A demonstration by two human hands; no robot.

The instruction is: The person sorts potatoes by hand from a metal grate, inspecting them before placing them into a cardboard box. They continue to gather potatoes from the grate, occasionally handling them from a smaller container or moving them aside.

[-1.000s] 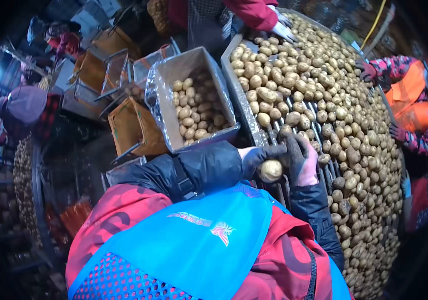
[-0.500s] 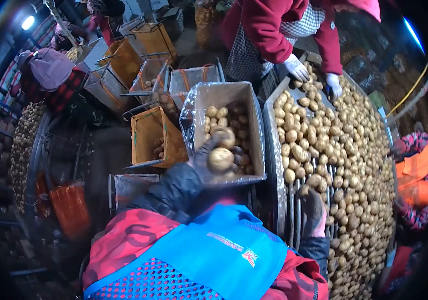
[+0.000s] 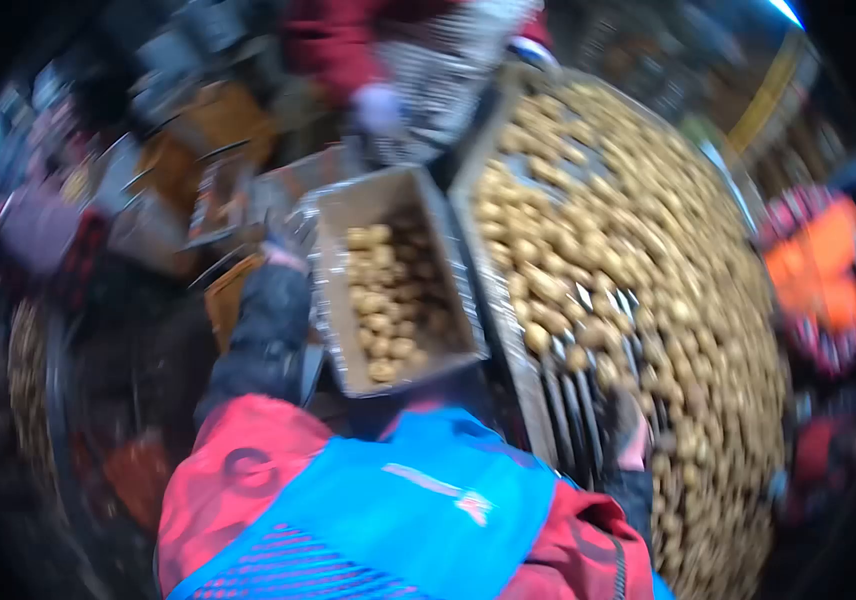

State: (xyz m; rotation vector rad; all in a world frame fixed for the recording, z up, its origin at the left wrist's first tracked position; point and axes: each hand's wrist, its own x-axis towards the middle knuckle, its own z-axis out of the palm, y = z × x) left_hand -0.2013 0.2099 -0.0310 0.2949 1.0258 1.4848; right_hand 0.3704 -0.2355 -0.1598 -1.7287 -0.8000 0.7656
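A lined cardboard box [image 3: 333, 340] stands in front of me, with potatoes [image 3: 373, 290] inside. Just past its left edge is my left hand [image 3: 290, 240]; motion blur smears its fingers. To the right is a large slatted sorting table [image 3: 576, 415] heaped with potatoes [image 3: 688, 300]. My right hand [image 3: 628, 430], gloved, rests low over the slats beside potatoes. Its fingers are dark and blurred, so what they hold, if anything, cannot be made out.
A person in a checked apron [image 3: 438, 70] stands beyond the box. Another person in an orange vest [image 3: 818, 265] is right of the table. More containers [image 3: 153, 230] stand at the back left, near a person in a light cap [image 3: 36, 225].
My left hand has moved from inside the box to its left side, and the potato seen at it before no longer shows there. The view has shifted. The person opposite has drawn a gloved hand back from the potatoes.
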